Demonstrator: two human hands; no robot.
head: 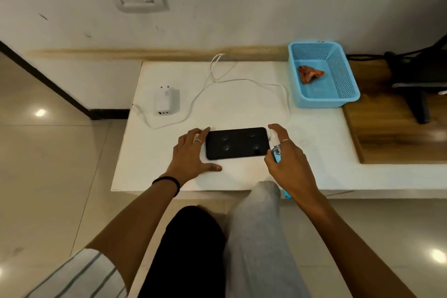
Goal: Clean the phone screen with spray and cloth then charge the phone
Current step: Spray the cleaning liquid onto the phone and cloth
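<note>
One phone (237, 143) under flat left hand (191, 155); one spray bottle (276, 152) in right hand (287, 159).

- White table (314, 133) lies bare at three o'clock of the phone (237, 143).
- Cable (205, 84) loops across twelve o'clock; charger (165, 103) at eleven.

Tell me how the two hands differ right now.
The left hand lies open, fingers spread, steadying the left end of the phone; the right hand is closed around a blue spray bottle at the phone's right end. The left wrist carries a black band; the right wrist is bare. Both wear a ring.
</note>
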